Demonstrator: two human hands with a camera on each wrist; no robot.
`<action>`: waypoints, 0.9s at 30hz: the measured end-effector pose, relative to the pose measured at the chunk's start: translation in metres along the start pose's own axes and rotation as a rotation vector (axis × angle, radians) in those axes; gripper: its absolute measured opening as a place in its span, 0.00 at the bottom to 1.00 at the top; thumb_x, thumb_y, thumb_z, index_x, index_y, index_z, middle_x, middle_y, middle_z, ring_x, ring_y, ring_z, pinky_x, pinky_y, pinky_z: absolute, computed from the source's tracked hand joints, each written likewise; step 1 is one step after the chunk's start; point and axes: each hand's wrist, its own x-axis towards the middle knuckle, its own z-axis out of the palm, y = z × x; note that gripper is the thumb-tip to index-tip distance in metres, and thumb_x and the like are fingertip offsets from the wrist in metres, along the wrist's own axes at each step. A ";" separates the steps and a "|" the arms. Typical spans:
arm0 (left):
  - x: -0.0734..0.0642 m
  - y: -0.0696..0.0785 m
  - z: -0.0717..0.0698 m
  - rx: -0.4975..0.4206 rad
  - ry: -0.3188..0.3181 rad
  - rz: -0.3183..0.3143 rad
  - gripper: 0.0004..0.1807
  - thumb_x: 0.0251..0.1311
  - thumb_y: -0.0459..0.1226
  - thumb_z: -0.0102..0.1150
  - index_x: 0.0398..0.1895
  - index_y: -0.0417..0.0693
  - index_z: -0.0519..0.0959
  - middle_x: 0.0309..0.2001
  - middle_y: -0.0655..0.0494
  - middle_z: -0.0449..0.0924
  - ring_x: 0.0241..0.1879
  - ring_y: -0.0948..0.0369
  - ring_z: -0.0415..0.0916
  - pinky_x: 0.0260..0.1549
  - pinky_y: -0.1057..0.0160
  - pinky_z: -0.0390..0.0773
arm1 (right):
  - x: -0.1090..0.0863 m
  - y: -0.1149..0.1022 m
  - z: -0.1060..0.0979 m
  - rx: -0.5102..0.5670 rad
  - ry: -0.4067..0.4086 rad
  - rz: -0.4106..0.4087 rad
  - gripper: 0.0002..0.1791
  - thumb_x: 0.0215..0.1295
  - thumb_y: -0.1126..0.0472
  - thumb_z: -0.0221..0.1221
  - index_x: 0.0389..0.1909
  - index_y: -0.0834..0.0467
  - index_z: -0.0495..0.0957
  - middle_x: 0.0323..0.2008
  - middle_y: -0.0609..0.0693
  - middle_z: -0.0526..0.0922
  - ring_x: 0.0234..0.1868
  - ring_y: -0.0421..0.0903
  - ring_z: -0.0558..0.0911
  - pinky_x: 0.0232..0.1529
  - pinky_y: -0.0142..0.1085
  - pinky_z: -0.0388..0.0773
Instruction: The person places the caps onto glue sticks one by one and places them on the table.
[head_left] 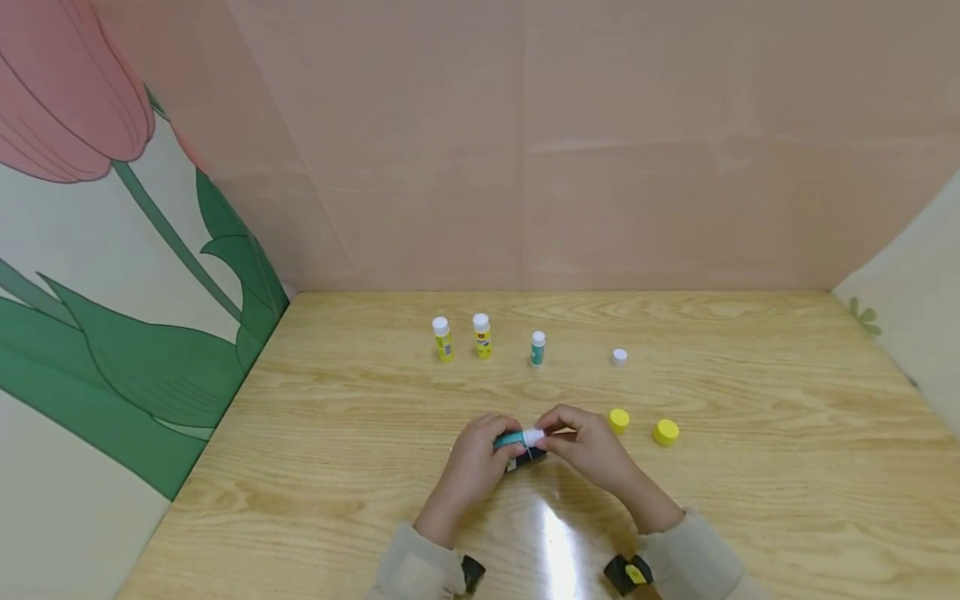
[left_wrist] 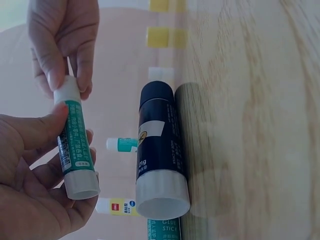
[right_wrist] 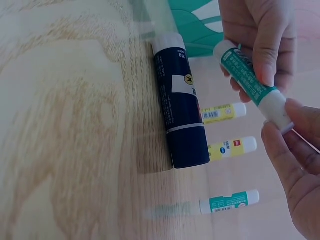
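My left hand point(head_left: 477, 457) grips the body of a teal glue stick point(left_wrist: 75, 132) with white ends. At its other end, my right hand point(head_left: 588, 446) pinches the white cap point(right_wrist: 276, 112) between thumb and fingers. The glue stick is raised off the table and tilted in the right wrist view. Close beside the hands is a larger dark navy glue stick point(left_wrist: 157, 130) with a white base and a navy cap, partly covered by the left hand in the head view. Part of another teal glue stick point(left_wrist: 164, 229) shows behind it in the left wrist view.
Toward the back of the wooden table point(head_left: 337, 433) stand two yellow glue sticks point(head_left: 444, 340) with white caps and a small teal glue stick point(head_left: 537, 350). A loose white cap point(head_left: 618, 357) lies right of them. Two yellow caps point(head_left: 665, 432) sit beyond the right hand.
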 end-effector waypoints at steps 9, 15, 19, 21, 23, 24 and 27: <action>0.000 0.001 0.000 0.012 0.004 -0.002 0.09 0.50 0.38 0.58 0.36 0.47 0.77 0.34 0.62 0.74 0.36 0.61 0.70 0.35 0.67 0.69 | 0.000 0.001 0.002 -0.023 0.023 0.014 0.06 0.49 0.70 0.60 0.29 0.62 0.76 0.31 0.52 0.78 0.36 0.49 0.77 0.34 0.31 0.75; 0.001 0.001 0.000 0.026 0.010 0.010 0.09 0.50 0.38 0.58 0.35 0.47 0.77 0.34 0.62 0.74 0.35 0.63 0.69 0.35 0.67 0.69 | 0.000 -0.001 0.001 -0.035 0.019 0.028 0.05 0.49 0.70 0.60 0.29 0.62 0.76 0.31 0.52 0.78 0.36 0.49 0.77 0.34 0.31 0.75; 0.002 0.002 -0.001 0.044 -0.005 0.011 0.08 0.51 0.38 0.58 0.35 0.48 0.76 0.34 0.63 0.74 0.36 0.64 0.69 0.36 0.66 0.69 | 0.001 -0.002 0.001 -0.038 0.015 0.028 0.06 0.50 0.70 0.59 0.30 0.62 0.75 0.31 0.52 0.78 0.36 0.49 0.77 0.35 0.31 0.75; 0.003 0.002 -0.002 0.055 -0.024 0.009 0.08 0.51 0.38 0.57 0.35 0.48 0.76 0.34 0.63 0.73 0.36 0.65 0.69 0.36 0.66 0.69 | 0.001 -0.002 0.001 -0.034 0.011 0.024 0.06 0.50 0.70 0.59 0.30 0.62 0.75 0.32 0.53 0.77 0.37 0.50 0.77 0.35 0.31 0.74; 0.003 0.002 -0.002 0.060 -0.047 0.005 0.09 0.52 0.38 0.57 0.36 0.47 0.76 0.33 0.63 0.73 0.35 0.64 0.69 0.35 0.66 0.69 | 0.001 -0.002 0.001 -0.027 0.005 0.020 0.06 0.50 0.70 0.59 0.31 0.63 0.75 0.32 0.53 0.77 0.37 0.50 0.76 0.35 0.31 0.74; 0.003 0.002 -0.003 0.060 -0.058 0.000 0.09 0.52 0.38 0.56 0.37 0.47 0.76 0.33 0.62 0.73 0.35 0.63 0.69 0.35 0.66 0.69 | 0.001 -0.002 0.001 -0.026 0.000 0.021 0.06 0.50 0.70 0.59 0.31 0.63 0.75 0.32 0.53 0.77 0.37 0.50 0.76 0.35 0.31 0.74; 0.003 0.002 -0.004 0.055 -0.074 -0.012 0.11 0.52 0.39 0.56 0.38 0.46 0.76 0.34 0.61 0.73 0.36 0.63 0.69 0.36 0.66 0.69 | 0.001 -0.002 0.001 -0.022 -0.015 0.020 0.06 0.51 0.70 0.58 0.31 0.63 0.74 0.33 0.53 0.77 0.38 0.50 0.76 0.36 0.31 0.74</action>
